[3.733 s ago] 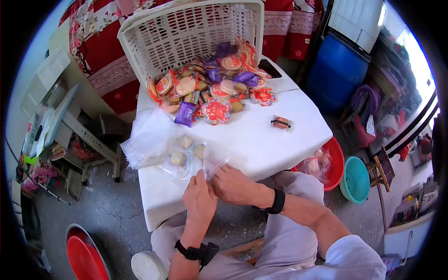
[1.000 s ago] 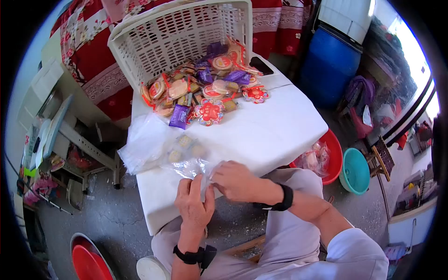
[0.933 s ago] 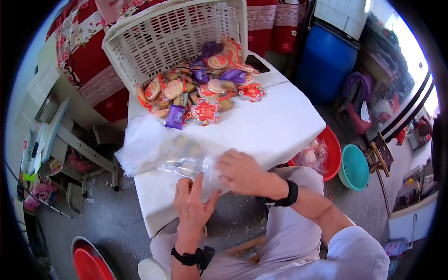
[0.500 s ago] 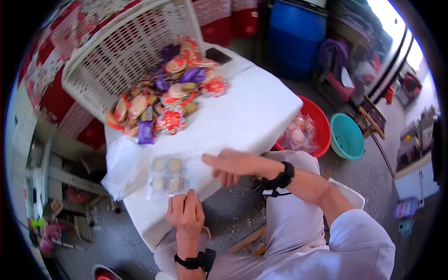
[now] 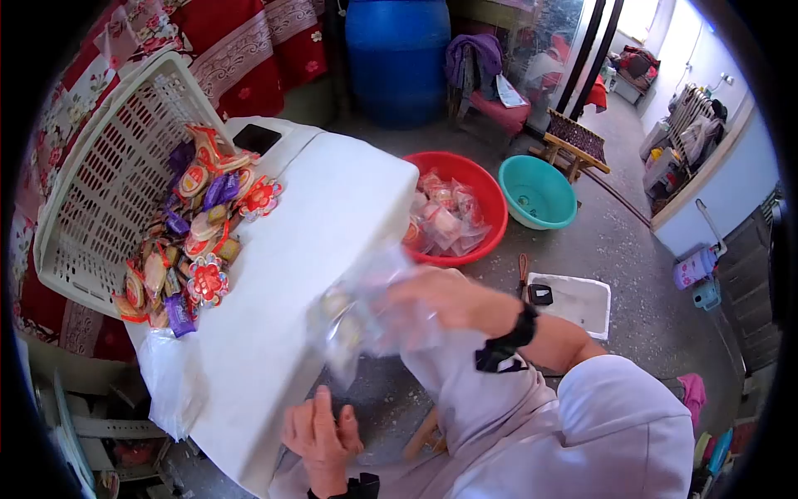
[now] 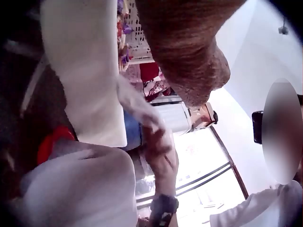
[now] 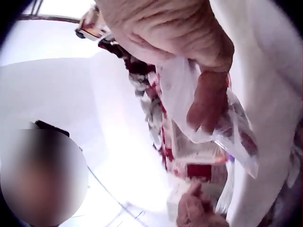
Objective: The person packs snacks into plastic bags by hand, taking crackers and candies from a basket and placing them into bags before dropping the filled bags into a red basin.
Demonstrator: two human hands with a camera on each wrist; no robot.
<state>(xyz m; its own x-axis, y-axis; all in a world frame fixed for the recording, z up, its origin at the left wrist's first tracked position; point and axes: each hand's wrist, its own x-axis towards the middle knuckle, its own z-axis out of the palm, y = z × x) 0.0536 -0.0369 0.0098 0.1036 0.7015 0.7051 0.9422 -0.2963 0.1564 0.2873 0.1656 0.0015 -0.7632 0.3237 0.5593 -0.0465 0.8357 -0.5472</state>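
Note:
The right hand (image 5: 445,298) grips a clear bag (image 5: 345,320) with pale packaged pieces in it, held above the table's near right edge; both are motion-blurred. In the right wrist view the fingers (image 7: 208,101) curl round the gathered plastic (image 7: 177,94). Below and left of the bag, the left hand (image 5: 320,432) holds nothing, its fingers apart and loosely bent. Wrapped snacks (image 5: 208,279) spill from a white slotted basket (image 5: 108,200) lying on its side. Flat clear bags (image 5: 170,378) rest at the table's left edge.
Right of the white table (image 5: 332,200), a red basin (image 5: 499,204) holds filled clear bags (image 5: 449,220). Beside it stand a teal basin (image 5: 539,191) and a small stool (image 5: 575,137). A white tray (image 5: 582,299) lies on the floor, and a phone (image 5: 256,139) behind the snacks.
The right hand has picked the filled bag up off the table and carried it right. The left hand has come away from the bag. The head view has turned to the right.

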